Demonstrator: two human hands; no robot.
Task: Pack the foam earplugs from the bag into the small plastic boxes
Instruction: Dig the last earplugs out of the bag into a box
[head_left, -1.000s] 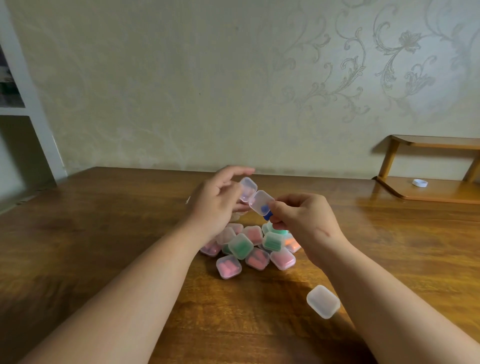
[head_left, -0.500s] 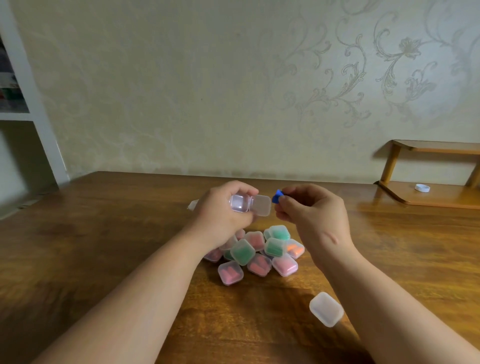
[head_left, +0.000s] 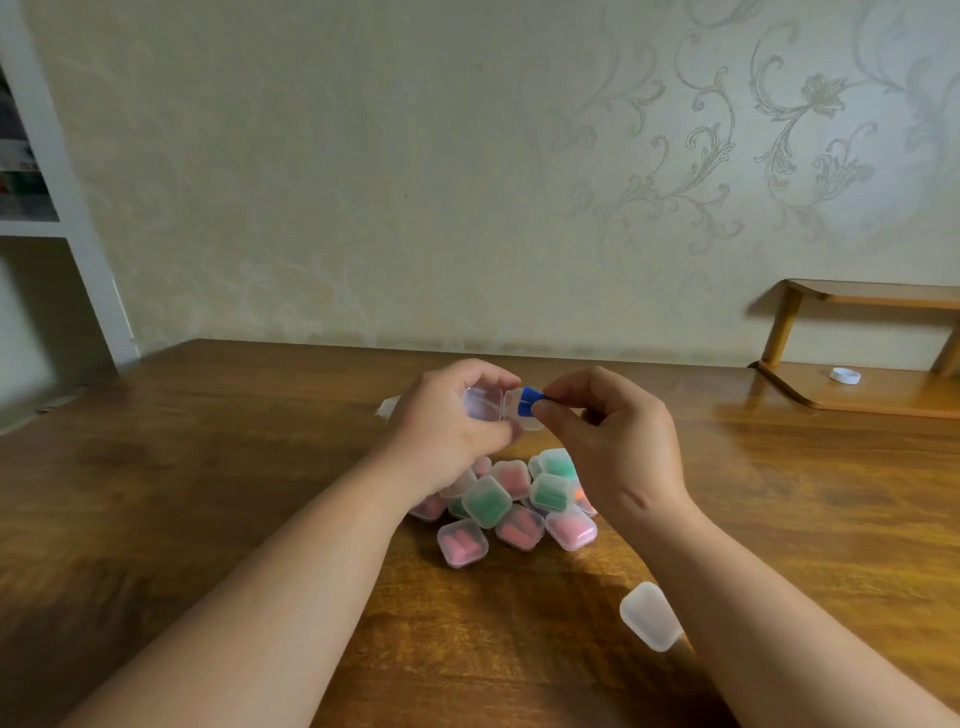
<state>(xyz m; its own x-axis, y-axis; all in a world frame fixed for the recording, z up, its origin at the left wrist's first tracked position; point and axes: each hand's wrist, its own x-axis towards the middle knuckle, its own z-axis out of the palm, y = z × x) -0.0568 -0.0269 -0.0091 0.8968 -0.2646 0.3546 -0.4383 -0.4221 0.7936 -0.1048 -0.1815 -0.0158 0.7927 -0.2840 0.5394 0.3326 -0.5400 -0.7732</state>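
We see left hand (head_left: 452, 421) gripping open box (head_left: 485, 404), right hand (head_left: 618, 436) pinching blue earplugs (head_left: 529, 401) at its mouth, above counter (head_left: 208, 467) middle. We judge well along: filled boxes (head_left: 509, 499) piled beneath; one seemingly empty box (head_left: 649, 616) near front edge.

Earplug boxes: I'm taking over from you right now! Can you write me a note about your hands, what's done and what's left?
Left hand grips an open clear box, its lid flipped out toward the right hand.
Right hand pinches blue earplugs at that lid, not yet inside.
Done: a pile of shut boxes with pink and green earplugs, on the table below the hands.
Left: put the blue ones in, snap the lid, then probably fill the lone clear box by the right forearm.
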